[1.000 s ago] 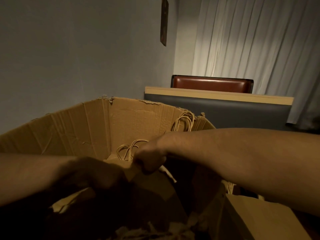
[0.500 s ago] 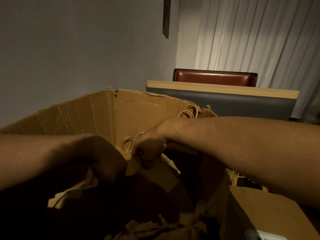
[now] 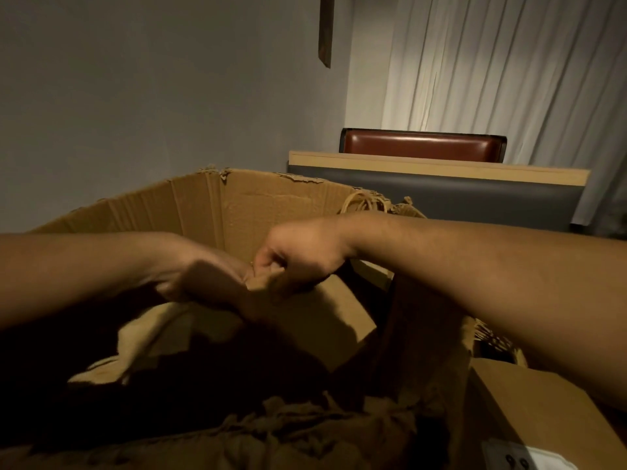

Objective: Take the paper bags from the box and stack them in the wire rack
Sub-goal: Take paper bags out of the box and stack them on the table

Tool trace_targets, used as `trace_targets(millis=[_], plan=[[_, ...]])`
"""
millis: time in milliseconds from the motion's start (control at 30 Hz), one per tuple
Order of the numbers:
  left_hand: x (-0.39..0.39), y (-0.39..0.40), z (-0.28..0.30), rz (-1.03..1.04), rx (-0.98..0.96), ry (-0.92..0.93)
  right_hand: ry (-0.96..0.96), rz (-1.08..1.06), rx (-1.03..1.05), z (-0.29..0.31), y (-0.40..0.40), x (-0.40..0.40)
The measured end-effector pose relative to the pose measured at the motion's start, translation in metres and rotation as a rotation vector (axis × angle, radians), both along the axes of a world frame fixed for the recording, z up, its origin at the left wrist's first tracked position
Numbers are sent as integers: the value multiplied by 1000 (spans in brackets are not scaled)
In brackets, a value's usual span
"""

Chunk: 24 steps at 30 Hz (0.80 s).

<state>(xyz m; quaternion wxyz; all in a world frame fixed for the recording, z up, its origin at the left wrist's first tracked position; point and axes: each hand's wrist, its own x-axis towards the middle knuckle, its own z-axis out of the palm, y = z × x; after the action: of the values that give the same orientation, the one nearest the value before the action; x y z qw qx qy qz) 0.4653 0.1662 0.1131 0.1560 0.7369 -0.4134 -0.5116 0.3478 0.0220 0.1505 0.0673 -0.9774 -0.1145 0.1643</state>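
While both hands, left and right, grip one paper bag, fingers curled, one box surrounds them.

Matt corrugated cardboard box, torn rim; matt brown paper bags; seemingly glossy leather seat back.

The open cardboard box with torn edges held brown paper bags, their twisted handles poking above its far rim.
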Motion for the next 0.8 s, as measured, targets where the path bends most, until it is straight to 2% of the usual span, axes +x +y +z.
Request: trace_targets(millis=[100,167,233,333,400,467,533,567,633,700,800], plan=[[-5,-6,0,-3,-19,54,-115,-127,270,3,-9,-4],[-3,-9,-11,-14,-50,6,-117,-155,340,5,-10,-6],[0,-12,-17,-50,-75,-192,-136,-181,283,8,-13,-5],[-3,-5,8,0,-90,-87,-407,-338,188,20,-26,-6],[7,8,36,95,-231,-114,-671,-500,372,26,-35,-9],[11,20,60,216,-447,-103,-794,-634,697,30,-46,-13],[9,31,80,333,-654,-40,-650,-694,1060,37,-45,-21],[3,33,86,372,-742,-50,-545,-688,1174,39,-42,-25],[-15,32,99,460,-887,-61,-435,-632,1212,38,-30,-37],[-43,29,113,516,-997,-82,-450,-556,1213,40,-10,-52],[-86,24,140,568,-1125,-61,-581,-462,1471,58,15,-81]])
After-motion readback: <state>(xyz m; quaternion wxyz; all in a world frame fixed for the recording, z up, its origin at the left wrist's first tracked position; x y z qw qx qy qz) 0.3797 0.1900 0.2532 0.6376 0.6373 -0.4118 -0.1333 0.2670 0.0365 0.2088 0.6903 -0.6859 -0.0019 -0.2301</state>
